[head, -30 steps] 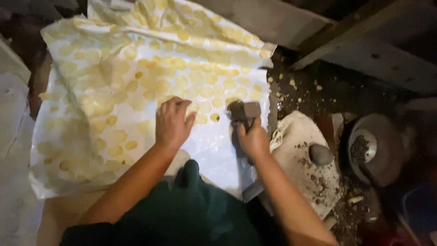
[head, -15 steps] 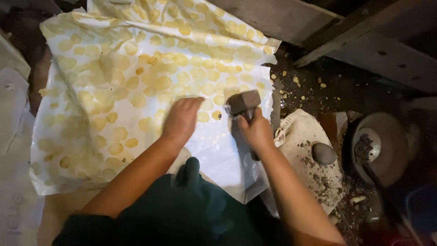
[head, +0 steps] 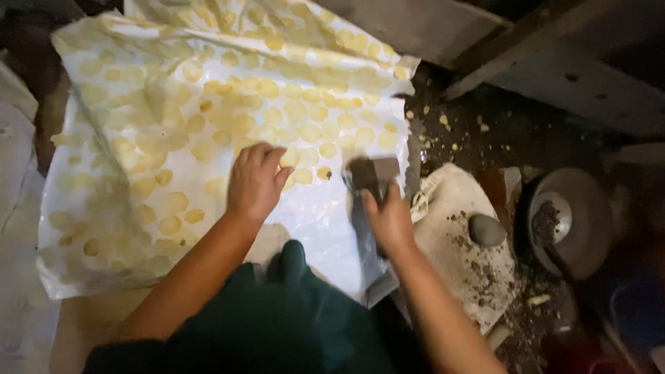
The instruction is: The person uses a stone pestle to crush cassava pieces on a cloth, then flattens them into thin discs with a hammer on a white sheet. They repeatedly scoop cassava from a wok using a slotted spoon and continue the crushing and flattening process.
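Pressing flat on the sheet [head: 208, 138], the left hand [head: 255, 181] lies open, fingers spread, holding nothing; it pins the white plastic near its right edge, among rows of pale yellow discs. The right hand [head: 389, 220] is closed around the handle of a scraper [head: 373, 174], whose blurred head sits on the sheet at the same edge. The step in hand appears to be working the discs with the tool; the next move probably calls for a firm left hand and a low, flat tool head. Off the sheet's right edge, a cloth [head: 457, 228] carries a stone [head: 487, 230] and dark crumbs. Farther right, a bowl [head: 589, 221] holds a dark clump; the contents cannot be told.
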